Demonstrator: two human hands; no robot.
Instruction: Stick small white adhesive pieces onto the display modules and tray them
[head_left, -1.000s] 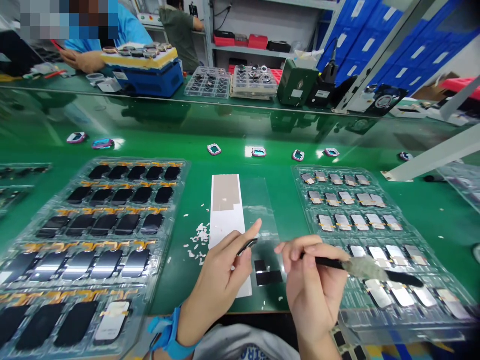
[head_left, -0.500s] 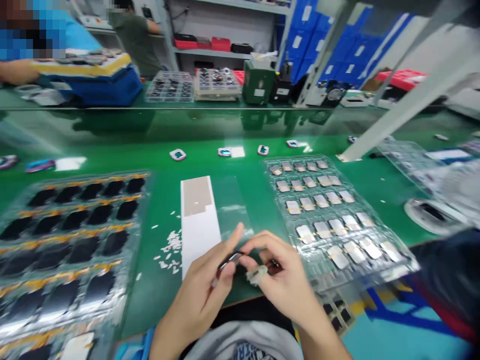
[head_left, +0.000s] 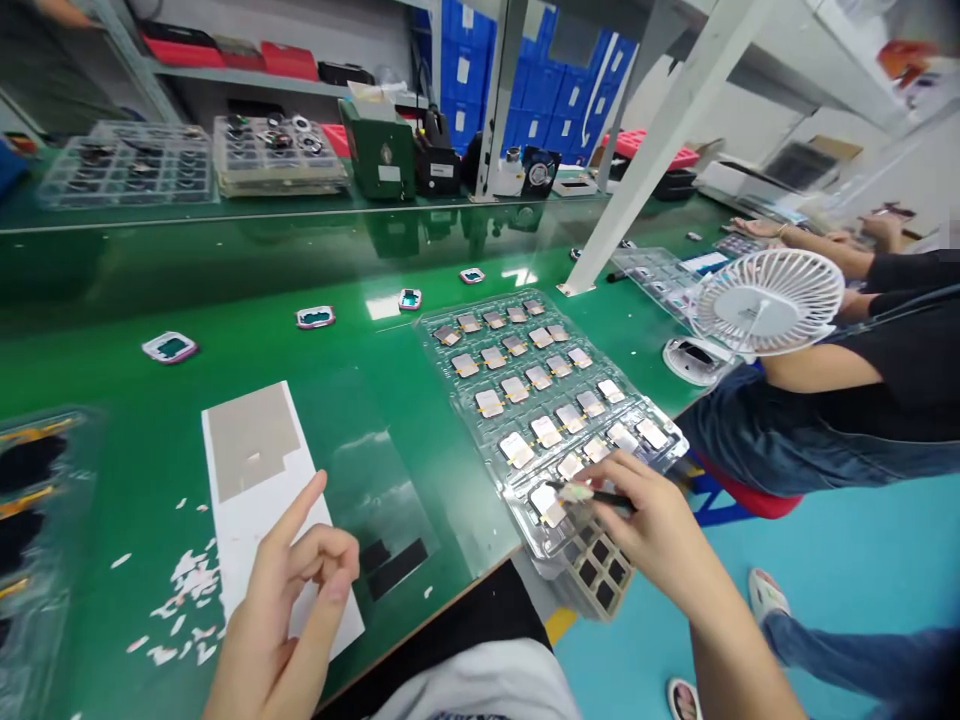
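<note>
My right hand (head_left: 652,525) is closed on a thin black tool (head_left: 592,494) with pale tape wound round it. The tool's tip rests over the nearest row of a clear tray (head_left: 439,345) that holds rows of small silver-backed parts. My left hand (head_left: 289,600) hovers over the near end of a white backing sheet (head_left: 255,470), its index finger stretched out and the others loosely curled. Nothing shows in it. Beside it lies a clear film with black adhesive pieces (head_left: 394,563).
White paper scraps (head_left: 187,580) lie left of the sheet. A tray of black screens (head_left: 26,470) sits at the far left. Small pink-framed parts (head_left: 171,347) dot the green belt. A seated person with a white fan (head_left: 765,300) is close on the right.
The view swung right. My right hand left the left hand and carried the tool out over the silver-parts tray. The dark part once pinched in my left hand no longer shows.
</note>
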